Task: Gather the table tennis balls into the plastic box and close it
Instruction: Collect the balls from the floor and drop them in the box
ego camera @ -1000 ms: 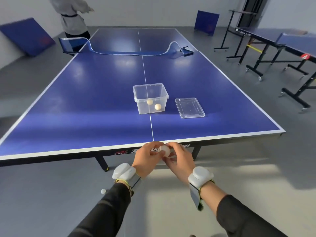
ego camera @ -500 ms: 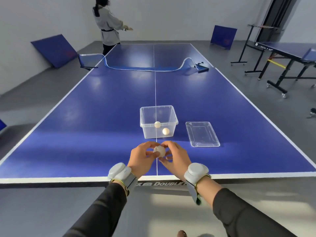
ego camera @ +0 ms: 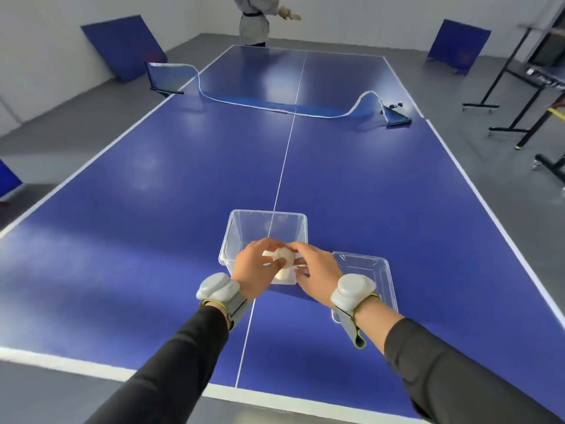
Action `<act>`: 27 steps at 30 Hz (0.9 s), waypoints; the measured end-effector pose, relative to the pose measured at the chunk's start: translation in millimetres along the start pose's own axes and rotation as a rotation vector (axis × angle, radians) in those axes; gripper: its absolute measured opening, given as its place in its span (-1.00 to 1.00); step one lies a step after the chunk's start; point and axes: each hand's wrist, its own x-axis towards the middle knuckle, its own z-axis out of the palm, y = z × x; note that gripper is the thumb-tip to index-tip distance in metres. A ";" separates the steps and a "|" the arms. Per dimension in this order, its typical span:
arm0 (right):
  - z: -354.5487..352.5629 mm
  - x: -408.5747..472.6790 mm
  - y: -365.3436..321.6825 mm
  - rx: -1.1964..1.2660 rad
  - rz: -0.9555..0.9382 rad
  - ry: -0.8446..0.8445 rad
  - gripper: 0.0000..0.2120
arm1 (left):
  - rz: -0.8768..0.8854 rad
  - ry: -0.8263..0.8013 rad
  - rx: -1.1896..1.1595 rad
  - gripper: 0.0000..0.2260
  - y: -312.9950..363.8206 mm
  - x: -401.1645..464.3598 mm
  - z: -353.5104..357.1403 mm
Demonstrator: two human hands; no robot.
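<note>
my left hand (ego camera: 255,267) and my right hand (ego camera: 316,272) are together over the near part of the clear plastic box (ego camera: 244,231), and between their curled fingers i hold white table tennis balls (ego camera: 284,255); how many balls there are i cannot tell, because the fingers cover them. the box stands open on the blue table (ego camera: 153,209), on the white middle line. under my hands one more pale ball (ego camera: 282,274) shows at the near wall of the box. the clear lid (ego camera: 370,264) lies flat on the table just beside the box, on its right, and my right wrist covers part of it. far away the net (ego camera: 275,102) sags on the table, and another person (ego camera: 256,19) stands behind the far end.
</note>
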 end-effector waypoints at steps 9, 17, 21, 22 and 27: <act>-2.0 57.1 27.8 -0.018 0.094 0.002 -0.56 | -0.090 -0.056 0.205 -0.73 -9.6 88.3 17.0; 8.3 114.5 22.8 -0.334 0.286 -0.262 -0.65 | -0.112 -0.268 0.448 -0.71 -18.5 138.0 30.8; 27.1 140.3 11.6 -0.496 0.347 -0.464 -0.65 | -0.163 -0.402 0.498 -0.62 -30.8 149.2 31.5; 30.7 145.5 10.9 -0.541 0.360 -0.496 -0.63 | -0.191 -0.420 0.486 -0.58 -34.7 150.9 30.6; 40.2 155.1 16.3 -0.594 0.385 -0.536 -0.60 | -0.222 -0.440 0.465 -0.55 -43.7 158.8 22.7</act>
